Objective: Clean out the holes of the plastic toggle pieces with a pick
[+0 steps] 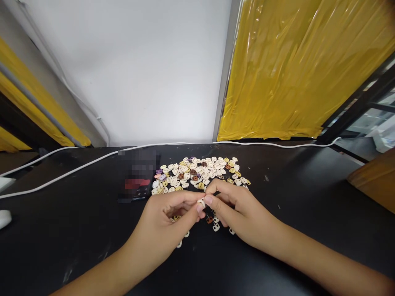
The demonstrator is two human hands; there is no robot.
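Between the fingertips of my left hand [173,218] is a small white piece [201,202], pinched by thumb and forefinger. My right hand [237,207] touches the same spot from the right, its thumb and forefinger pressed together; what it grips there is too small to make out. Beyond both hands lies a spread of small button-like pieces [212,166], mostly cream, with some yellow, brown and purple ones. Several more pieces [216,227] lie below and between the hands, partly hidden by the fingers.
A dark phone [138,176] with a partly blurred screen lies left of the pieces on the black table [296,197]. A white cable [92,166] runs along the back. A brown box [375,179] stands at the right, and a white object [4,218] at the left edge.
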